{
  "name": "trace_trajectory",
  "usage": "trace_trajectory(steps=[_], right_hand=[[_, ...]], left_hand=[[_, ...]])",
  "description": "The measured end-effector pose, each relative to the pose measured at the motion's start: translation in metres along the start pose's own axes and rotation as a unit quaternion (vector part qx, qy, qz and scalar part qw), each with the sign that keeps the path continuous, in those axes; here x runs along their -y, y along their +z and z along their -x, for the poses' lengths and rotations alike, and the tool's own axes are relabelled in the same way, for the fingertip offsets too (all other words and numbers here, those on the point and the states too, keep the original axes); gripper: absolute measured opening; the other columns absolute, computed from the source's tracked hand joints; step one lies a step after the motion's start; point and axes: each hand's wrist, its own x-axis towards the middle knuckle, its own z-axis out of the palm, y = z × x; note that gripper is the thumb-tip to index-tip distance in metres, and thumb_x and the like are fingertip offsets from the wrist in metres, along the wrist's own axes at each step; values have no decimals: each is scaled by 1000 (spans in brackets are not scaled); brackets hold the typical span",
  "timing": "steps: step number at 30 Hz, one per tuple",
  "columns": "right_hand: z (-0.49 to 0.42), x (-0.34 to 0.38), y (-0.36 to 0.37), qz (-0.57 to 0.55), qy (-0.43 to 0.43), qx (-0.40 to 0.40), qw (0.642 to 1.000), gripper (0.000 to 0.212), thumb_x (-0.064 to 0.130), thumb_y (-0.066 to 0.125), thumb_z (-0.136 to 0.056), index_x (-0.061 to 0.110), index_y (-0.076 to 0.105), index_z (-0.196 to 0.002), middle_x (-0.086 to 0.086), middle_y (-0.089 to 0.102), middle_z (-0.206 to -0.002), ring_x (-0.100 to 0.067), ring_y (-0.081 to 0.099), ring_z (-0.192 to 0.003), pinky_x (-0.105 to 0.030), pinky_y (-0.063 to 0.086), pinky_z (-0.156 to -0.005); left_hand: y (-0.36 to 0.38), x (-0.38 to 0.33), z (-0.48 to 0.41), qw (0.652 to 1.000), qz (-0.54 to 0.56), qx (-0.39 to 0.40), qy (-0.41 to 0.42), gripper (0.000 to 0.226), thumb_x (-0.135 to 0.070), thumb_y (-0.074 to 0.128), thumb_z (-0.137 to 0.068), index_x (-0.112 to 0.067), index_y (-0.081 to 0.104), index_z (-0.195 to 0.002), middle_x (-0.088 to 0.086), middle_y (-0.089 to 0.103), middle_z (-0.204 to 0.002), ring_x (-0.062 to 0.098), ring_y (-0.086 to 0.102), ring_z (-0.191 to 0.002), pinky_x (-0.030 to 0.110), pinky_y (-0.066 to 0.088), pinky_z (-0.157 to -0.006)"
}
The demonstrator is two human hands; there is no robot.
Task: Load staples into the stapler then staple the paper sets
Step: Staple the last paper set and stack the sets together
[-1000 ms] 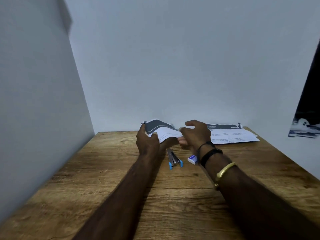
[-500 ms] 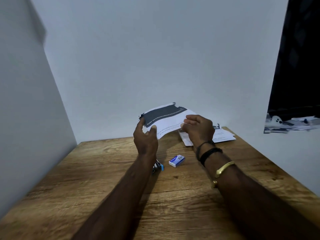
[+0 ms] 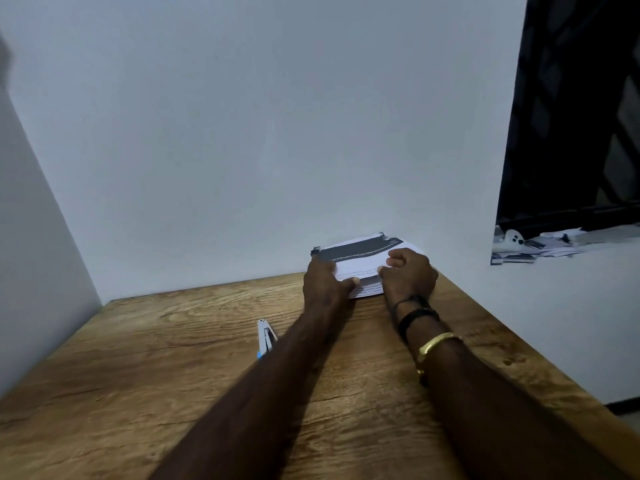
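Note:
A paper set [image 3: 360, 258] with a dark printed band lies on other sheets at the far right corner of the wooden table [image 3: 156, 368]. My left hand [image 3: 323, 282] grips its left edge, thumb on top. My right hand [image 3: 410, 271] holds its right side with curled fingers. The stapler [image 3: 265, 337], silver with blue ends, lies on the table to the left of my left forearm, apart from both hands. The staple box is hidden from view.
White walls close the table at the back and left. The table's right edge runs diagonally beside my right arm. Beyond it, a white ledge [image 3: 554, 258] holds scattered papers and a small white object.
Both hands carried the paper set from mid-air down to the right, onto the stack at the far corner. The view swung right, so the stapler now appears further left.

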Motion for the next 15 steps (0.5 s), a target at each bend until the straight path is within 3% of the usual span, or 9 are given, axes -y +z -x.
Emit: trace_trajectory(steps=[5, 7, 12, 15], right_hand=[[-11, -13, 6, 63, 23, 41, 997, 29, 7, 81, -74, 11, 77, -103, -6, 78, -107, -26, 68, -109, -22, 44, -92], [-14, -15, 8, 81, 22, 49, 995, 27, 8, 81, -74, 11, 77, -100, -5, 78, -106, -26, 67, -110, -25, 46, -93], [-17, -18, 14, 115, 24, 68, 991, 26, 8, 78, -77, 14, 77, -102, -4, 75, -111, -28, 64, -115, -26, 48, -92], [-17, -17, 16, 137, 32, 80, 987, 24, 6, 74, -79, 18, 76, -100, -5, 74, -114, -29, 63, -117, -29, 50, -93]], left_hand=[[12, 7, -3, 999, -39, 14, -5, 35, -26, 83, -80, -15, 62, -106, 2, 62, -107, 26, 60, -109, 26, 40, -80], [14, 9, -5, 998, -62, 20, 1, 34, -25, 81, -81, -13, 67, -109, 6, 67, -110, 28, 62, -110, 24, 38, -80], [14, 8, -12, 991, -113, 63, -31, 37, -30, 77, -85, -11, 66, -115, 12, 66, -127, 29, 59, -121, 32, 48, -99], [15, 5, -14, 984, -142, 103, -43, 30, -40, 75, -85, -15, 66, -98, 14, 68, -122, 32, 56, -125, 45, 48, -105]])
